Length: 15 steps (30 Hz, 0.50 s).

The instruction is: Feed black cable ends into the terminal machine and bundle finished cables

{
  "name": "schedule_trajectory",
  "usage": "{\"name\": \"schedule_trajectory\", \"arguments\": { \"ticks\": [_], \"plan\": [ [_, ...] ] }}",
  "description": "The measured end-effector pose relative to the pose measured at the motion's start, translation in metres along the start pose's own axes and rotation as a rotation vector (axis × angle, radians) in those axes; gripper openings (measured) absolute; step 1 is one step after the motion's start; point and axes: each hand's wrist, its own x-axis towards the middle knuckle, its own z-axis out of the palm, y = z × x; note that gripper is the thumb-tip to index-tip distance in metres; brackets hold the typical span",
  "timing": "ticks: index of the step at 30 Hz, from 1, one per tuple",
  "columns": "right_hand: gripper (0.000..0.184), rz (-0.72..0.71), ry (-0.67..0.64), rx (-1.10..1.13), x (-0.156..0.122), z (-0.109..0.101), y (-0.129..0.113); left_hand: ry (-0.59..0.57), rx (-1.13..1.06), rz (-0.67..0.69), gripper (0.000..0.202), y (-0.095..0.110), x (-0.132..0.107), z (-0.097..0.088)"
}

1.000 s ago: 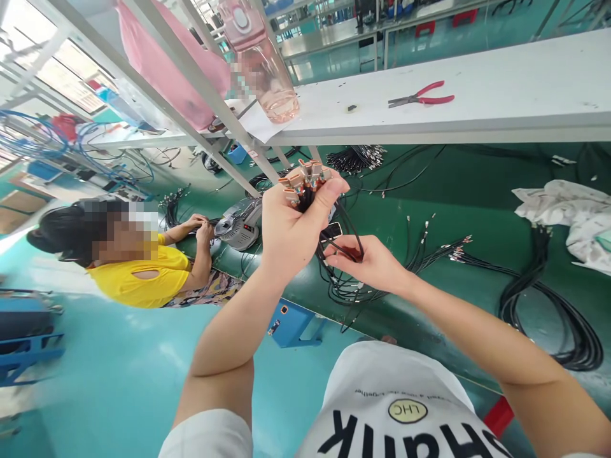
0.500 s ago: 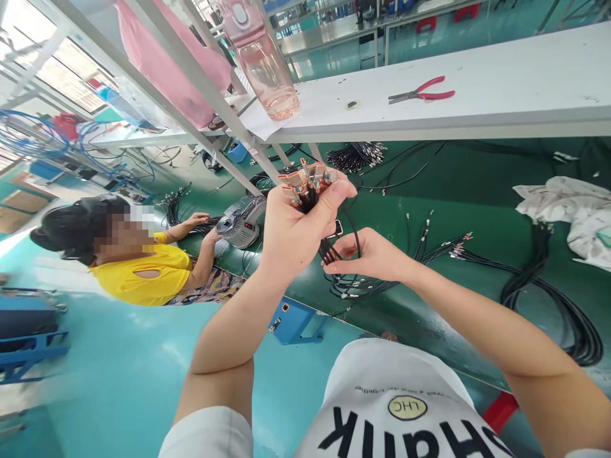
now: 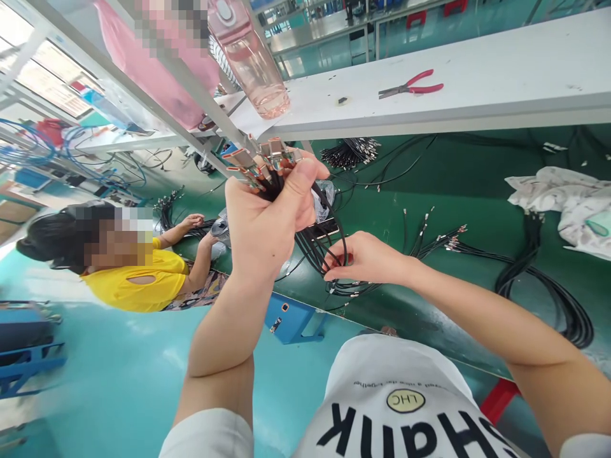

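Note:
My left hand (image 3: 265,219) is raised and closed round a bundle of black cables (image 3: 319,245), its orange and metal connector ends (image 3: 265,162) sticking up above my fingers. Just below and to the right, my right hand (image 3: 365,257) pinches the hanging black cables of the same bundle. The loose cable tails (image 3: 351,289) trail down onto the green work table (image 3: 477,210).
A white shelf (image 3: 477,83) above the table carries red-handled pliers (image 3: 410,84) and a pink water bottle (image 3: 251,57). More black cables (image 3: 544,292) and a crumpled cloth (image 3: 568,203) lie at the right. A co-worker in yellow (image 3: 138,280) sits at the left beside a grey machine (image 3: 220,229).
My left hand has lifted the connector bundle up and to the left. My right hand has stayed on the hanging cables, shifting slightly lower along them.

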Motion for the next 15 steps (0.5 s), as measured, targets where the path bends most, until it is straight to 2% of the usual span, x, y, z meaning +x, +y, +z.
{"name": "schedule_trajectory", "arguments": {
  "ticks": [5,11,15],
  "plan": [
    [0.016,0.106,0.019,-0.159,-0.002,0.009,0.013,-0.047,-0.045,0.020,0.021,-0.005,0.001,-0.001],
    [0.025,0.170,0.069,-0.217,-0.001,0.025,0.023,-0.063,-0.007,0.050,0.021,-0.009,-0.002,0.005],
    [0.030,0.140,0.105,-0.272,-0.002,0.025,0.022,-0.012,0.056,0.107,0.021,-0.008,0.003,0.000]
  ]
}}
